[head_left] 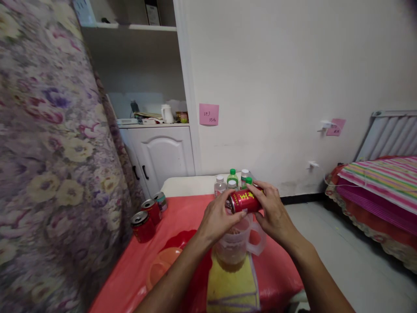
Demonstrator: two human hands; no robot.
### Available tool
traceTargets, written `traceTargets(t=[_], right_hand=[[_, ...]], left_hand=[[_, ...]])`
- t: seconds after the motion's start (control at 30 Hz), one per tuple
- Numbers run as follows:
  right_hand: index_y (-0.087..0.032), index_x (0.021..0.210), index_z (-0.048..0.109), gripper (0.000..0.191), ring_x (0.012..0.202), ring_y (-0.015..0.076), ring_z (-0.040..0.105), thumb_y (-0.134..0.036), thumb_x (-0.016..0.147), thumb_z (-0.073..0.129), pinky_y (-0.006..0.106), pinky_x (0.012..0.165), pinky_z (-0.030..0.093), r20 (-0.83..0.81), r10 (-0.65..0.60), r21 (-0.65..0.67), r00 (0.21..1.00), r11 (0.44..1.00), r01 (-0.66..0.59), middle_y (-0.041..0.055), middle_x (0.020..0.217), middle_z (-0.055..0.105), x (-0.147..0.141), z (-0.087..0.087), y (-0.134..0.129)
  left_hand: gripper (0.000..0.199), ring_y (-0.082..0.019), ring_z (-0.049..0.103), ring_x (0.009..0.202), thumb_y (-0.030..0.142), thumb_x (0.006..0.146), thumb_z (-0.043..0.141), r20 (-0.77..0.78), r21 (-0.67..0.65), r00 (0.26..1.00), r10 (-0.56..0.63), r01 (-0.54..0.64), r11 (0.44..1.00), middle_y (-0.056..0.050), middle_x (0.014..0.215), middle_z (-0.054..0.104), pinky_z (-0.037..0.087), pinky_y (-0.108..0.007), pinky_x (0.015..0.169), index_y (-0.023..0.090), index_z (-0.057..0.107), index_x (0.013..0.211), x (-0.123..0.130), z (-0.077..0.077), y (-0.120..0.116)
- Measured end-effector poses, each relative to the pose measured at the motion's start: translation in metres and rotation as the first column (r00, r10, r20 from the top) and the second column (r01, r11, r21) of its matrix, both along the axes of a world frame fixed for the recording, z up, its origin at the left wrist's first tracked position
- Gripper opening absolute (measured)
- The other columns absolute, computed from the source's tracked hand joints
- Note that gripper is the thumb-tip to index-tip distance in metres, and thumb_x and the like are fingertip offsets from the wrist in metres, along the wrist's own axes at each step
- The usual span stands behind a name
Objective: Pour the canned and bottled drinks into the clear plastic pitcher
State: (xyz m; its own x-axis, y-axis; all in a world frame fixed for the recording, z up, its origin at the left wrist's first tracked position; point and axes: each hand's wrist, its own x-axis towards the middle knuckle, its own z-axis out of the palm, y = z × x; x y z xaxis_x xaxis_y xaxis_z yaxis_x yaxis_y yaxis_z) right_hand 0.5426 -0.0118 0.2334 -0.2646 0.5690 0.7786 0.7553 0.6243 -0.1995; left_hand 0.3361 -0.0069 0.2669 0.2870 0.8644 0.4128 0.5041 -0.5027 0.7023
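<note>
Both hands hold a red drink can (245,201) with yellow characters, tipped on its side above a clear plastic pitcher (232,248). My left hand (217,217) grips the can's left, opened end, its fingers partly hidden. Around the right end, my right hand (270,206) is closed. A little brownish liquid lies at the bottom of the pitcher, whose handle (258,239) points right. Beneath the pitcher is a yellow cloth (233,287) on the red-covered table (192,208).
Two red cans (142,226) and a smaller can (160,201) stand at the table's left edge. Several bottles (232,176) are grouped behind the held can. Left of the pitcher lie an orange bowl (159,265) and a red tray (180,239). A floral curtain (58,152) hangs at left.
</note>
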Motion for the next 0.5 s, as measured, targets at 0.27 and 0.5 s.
traceTargets(t=[0.27,0.5], right_hand=[[-0.036,0.151,0.039,0.069,0.147,0.0301,0.039,-0.028,0.088,0.066,0.056,0.119,0.039,-0.228,0.126,-0.185,0.966,0.968,-0.170,0.0100,0.155,0.043,0.017,0.017,-0.016],[-0.023,0.136,0.056,0.062,0.125,0.0307,0.061,-0.057,0.086,0.066,0.050,0.103,0.053,-0.738,-0.033,-0.344,0.673,0.878,-0.333,0.0156,0.140,0.061,0.035,-0.001,0.009]], left_hand=[[0.062,-0.025,0.070,0.103,0.034,0.073,0.078,0.012,-0.021,1.000,0.004,-0.004,1.000,-0.007,0.119,0.075,0.055,-0.037,0.088,0.025,0.059,0.132,0.000,0.001,0.000],[0.064,-0.026,0.068,0.109,0.035,0.075,0.077,0.009,-0.028,1.000,0.008,-0.007,1.000,-0.010,0.125,0.073,0.053,-0.040,0.093,0.021,0.058,0.135,0.000,0.001,0.000]])
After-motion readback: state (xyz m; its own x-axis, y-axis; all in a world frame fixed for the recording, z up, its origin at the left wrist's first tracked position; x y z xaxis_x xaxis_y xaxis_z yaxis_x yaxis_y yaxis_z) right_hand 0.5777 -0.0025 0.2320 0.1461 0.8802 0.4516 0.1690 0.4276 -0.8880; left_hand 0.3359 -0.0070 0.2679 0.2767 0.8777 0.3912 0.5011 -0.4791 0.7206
